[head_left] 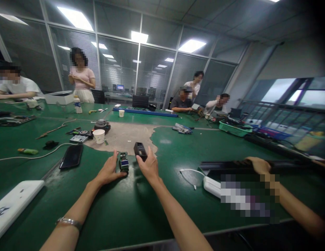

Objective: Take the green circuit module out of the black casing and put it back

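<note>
My left hand [110,169] is at a small green circuit board module [124,162] with a bluish-purple part on its face. The thumb touches its lower end and the fingers are beside its left edge. Just to the right, my right hand [149,167] grips a small black plastic housing [140,150] between thumb and fingers. The housing is tilted, with openings on its upper face. Both pieces are apart from each other, over the green table [167,195].
A paper cup [98,136], black phone [72,156] and loose electronic parts [79,138] sit left of a brown sheet [125,134]. A white case [15,205] is near left. At right, another person's hand [259,165] touches a long black piece [230,166]. A green basket [235,129] stands beyond.
</note>
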`<state>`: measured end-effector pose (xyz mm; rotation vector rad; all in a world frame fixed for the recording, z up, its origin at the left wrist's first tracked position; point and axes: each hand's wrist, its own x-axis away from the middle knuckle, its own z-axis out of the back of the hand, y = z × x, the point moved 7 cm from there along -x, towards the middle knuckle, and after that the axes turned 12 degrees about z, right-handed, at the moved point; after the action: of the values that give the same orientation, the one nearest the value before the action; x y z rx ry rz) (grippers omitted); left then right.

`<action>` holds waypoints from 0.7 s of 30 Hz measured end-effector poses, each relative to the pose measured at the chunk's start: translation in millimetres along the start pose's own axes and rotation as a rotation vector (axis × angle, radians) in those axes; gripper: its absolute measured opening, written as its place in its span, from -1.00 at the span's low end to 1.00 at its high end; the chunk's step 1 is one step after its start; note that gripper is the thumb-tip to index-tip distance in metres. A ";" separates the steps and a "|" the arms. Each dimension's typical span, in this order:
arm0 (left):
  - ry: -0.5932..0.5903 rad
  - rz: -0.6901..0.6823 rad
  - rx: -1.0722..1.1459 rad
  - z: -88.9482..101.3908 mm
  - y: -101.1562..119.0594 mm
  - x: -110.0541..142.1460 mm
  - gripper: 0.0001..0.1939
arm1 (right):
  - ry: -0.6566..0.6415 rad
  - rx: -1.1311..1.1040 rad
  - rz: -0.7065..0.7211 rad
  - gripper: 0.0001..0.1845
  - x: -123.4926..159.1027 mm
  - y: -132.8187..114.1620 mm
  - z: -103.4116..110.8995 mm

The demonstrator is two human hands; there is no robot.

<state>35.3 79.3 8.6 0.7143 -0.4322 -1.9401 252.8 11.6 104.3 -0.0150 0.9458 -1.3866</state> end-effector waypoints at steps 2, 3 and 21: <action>-0.004 0.001 0.003 0.9 1.5 0.6 0.33 | -0.006 0.037 -0.037 -0.17 4.4 19.6 5.7; -0.004 0.001 0.004 1.3 2.0 0.8 0.33 | -0.012 0.049 -0.050 -0.18 7.6 27.6 6.9; -0.016 0.011 0.003 4.0 6.2 2.2 0.32 | -0.037 0.090 -0.048 -0.09 41.3 60.6 -0.5</action>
<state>36.2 74.5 14.6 0.6980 -0.4482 -1.9361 297.6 -7.5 49.4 0.0042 0.8563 -1.4668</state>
